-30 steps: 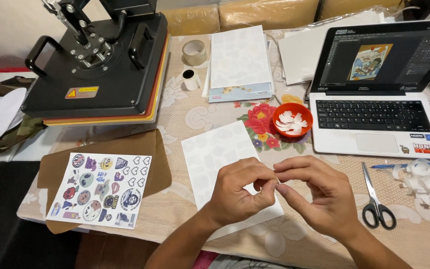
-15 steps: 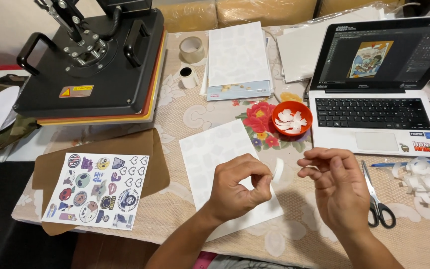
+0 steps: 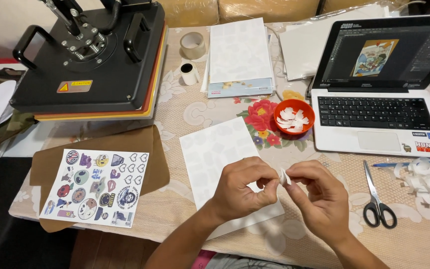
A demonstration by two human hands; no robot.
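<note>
I am pinching a small white paper cut-out (image 3: pixel 283 176) between both hands — left hand (image 3: pixel 242 187) and right hand (image 3: pixel 319 199) are meeting fingertip to fingertip above the large white backing sheet (image 3: pixel 215 154) on the bench.
</note>
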